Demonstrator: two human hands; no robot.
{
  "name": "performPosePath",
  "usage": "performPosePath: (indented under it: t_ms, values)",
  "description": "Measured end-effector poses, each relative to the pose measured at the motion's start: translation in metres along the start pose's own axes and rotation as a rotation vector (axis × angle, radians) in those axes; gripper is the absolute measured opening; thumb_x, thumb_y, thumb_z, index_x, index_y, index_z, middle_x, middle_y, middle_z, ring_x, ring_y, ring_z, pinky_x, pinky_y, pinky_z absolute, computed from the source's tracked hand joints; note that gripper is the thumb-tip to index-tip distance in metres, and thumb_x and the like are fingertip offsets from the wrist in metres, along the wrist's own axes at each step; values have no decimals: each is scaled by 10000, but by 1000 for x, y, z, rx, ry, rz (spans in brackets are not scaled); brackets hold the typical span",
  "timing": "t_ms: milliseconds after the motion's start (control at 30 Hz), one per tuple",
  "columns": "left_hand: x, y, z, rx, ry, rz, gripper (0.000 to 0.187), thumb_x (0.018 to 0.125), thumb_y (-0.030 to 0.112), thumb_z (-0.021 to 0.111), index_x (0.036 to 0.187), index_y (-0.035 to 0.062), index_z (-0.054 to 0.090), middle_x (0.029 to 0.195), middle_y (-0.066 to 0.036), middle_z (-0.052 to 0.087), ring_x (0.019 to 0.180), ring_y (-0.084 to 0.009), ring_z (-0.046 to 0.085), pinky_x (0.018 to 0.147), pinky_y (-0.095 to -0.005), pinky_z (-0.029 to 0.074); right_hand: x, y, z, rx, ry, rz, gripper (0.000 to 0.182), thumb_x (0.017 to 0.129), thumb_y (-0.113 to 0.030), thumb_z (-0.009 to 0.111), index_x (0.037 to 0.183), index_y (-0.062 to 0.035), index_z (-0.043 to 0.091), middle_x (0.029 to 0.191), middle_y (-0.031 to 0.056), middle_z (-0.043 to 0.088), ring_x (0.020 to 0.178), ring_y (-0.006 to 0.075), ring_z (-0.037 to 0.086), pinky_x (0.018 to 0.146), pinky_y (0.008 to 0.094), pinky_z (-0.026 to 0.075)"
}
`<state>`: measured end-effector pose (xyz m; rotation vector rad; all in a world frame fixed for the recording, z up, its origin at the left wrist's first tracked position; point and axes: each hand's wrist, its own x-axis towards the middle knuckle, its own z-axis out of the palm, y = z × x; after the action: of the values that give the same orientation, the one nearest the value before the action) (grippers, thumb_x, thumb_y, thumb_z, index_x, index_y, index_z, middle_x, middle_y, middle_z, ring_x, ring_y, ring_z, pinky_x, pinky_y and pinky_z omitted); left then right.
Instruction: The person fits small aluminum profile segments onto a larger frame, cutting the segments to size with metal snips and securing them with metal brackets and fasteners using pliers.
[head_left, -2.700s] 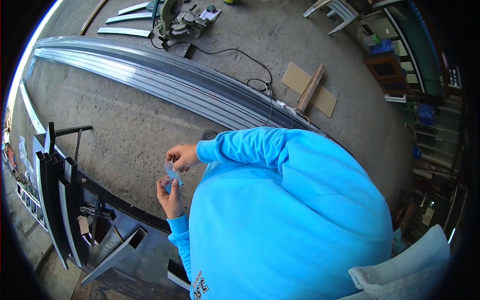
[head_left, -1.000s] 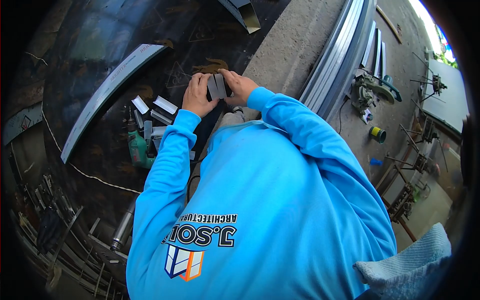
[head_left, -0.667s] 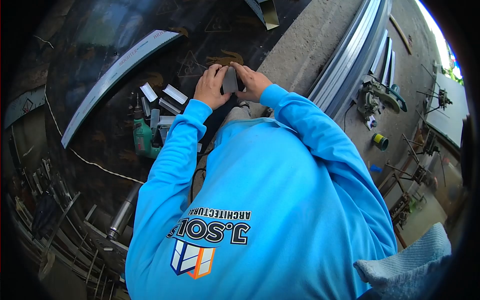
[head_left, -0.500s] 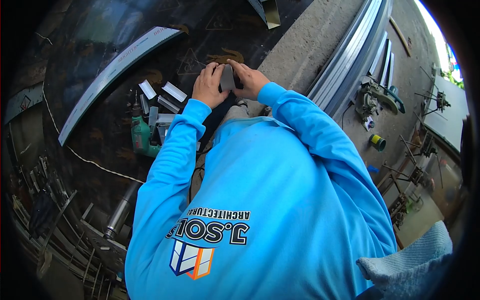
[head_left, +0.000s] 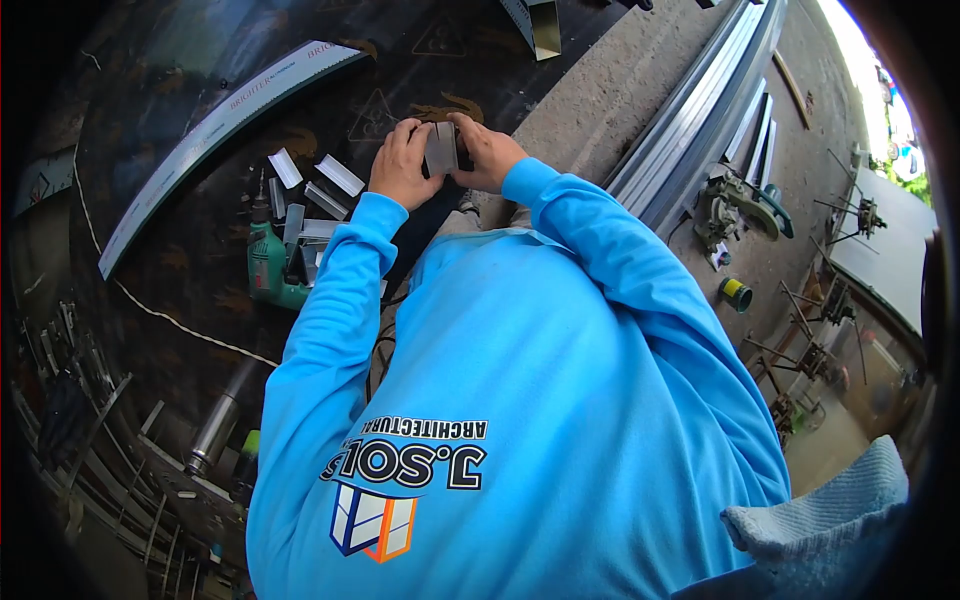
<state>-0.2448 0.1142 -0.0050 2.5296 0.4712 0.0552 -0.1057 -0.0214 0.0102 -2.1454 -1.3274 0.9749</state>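
Metal piece [head_left: 440,148] pinched between two hands

Left hand [head_left: 403,168] and right hand [head_left: 487,155] grip it from opposite sides, near the dark tabletop's [head_left: 400,75] edge. Fingers cover its margins; whether it is one part or two cannot be told. The left sleeve [head_left: 335,300] partly hides a green drill [head_left: 267,260] and some small metal channels [head_left: 342,175]. The frame crops an angled section [head_left: 544,30] above.

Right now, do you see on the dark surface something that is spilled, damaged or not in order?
No spill or clear damage stands out. Only the short metal pieces look untidy, lying at mixed angles beside the green drill. The held grey metal is partly covered.
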Motion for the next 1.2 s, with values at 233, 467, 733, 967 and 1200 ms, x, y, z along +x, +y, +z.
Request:
performPosePath:
  t_ms: [233,467,733,967,1200]
  values:
    - [4,-1,1,-27,-9,-30,762,654,142,813,1333,73,473,1356,-152,435,1240,-352,476,1035,-428,428,17,9,-5,-21,-34,-110,880,695,-225,743,1411,10,287,1257,273,550,1041,395,621,899,412,519]
    - [11,8,-1,11,41,-178,719,676,137,792,1326,108,485,1370,-152,425,1247,-364,472,1033,-427,433,37,15,-18,-20,-54,-227,889,683,-230,748,1407,9,292,1233,270,565,1015,401,629,880,415,525]
    - [32,8,-9,4,81,-324,718,674,133,789,1324,101,485,1356,-155,430,1227,-367,488,1022,-433,444,79,15,-51,-66,-193,-329,855,688,-239,747,1385,4,315,1190,265,591,948,402,653,828,425,543]
    - [36,7,-8,-53,113,-375,737,669,130,787,1337,98,479,1352,-138,433,1233,-354,480,1036,-430,436,101,25,-59,-58,-289,-441,863,684,-263,757,1372,7,313,1151,257,606,906,398,665,783,429,554]
    - [37,10,-9,-72,139,-422,768,668,141,795,1361,93,467,1327,-127,440,1232,-339,480,1036,-423,437,108,27,-62,-42,-382,-478,858,686,-267,759,1369,6,318,1169,253,593,893,397,664,779,429,554]
